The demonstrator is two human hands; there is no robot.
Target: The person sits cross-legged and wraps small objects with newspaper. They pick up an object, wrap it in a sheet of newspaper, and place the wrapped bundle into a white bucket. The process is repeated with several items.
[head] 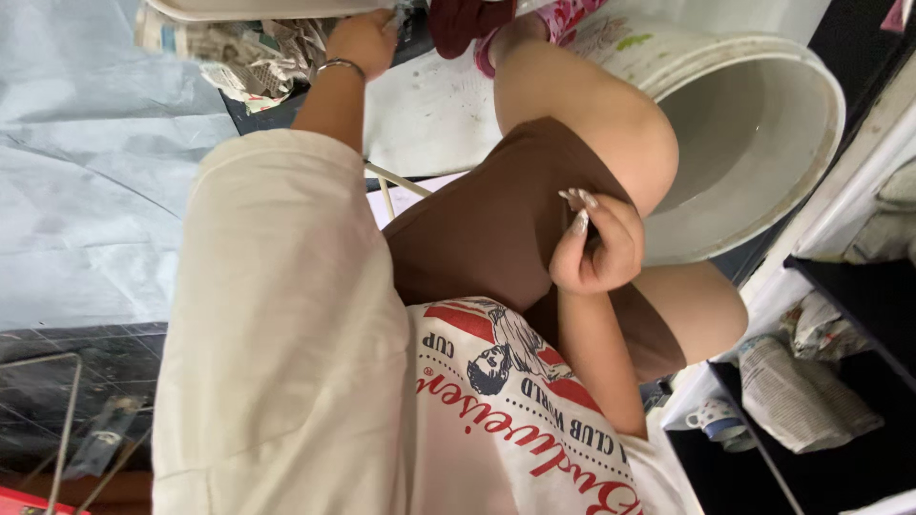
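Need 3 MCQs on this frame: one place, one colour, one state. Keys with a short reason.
1. Where is the left hand?
A. inside the bucket
B. on the crumpled newspaper
C. on the mug

2. What colour are the shorts?
A. brown
B. blue
C. green

3. What state is the bucket in?
A. shut with a lid
B. stuffed with newspaper
C. open, no lid

Key:
1 B: the left hand, bracelet at the wrist, rests on the newspaper at the top of the view, away from the bucket and the mug.
2 A: the shorts are plain brown, and the right hand curls at their hem.
3 C: the bucket's mouth is uncovered and its white inner wall shows.
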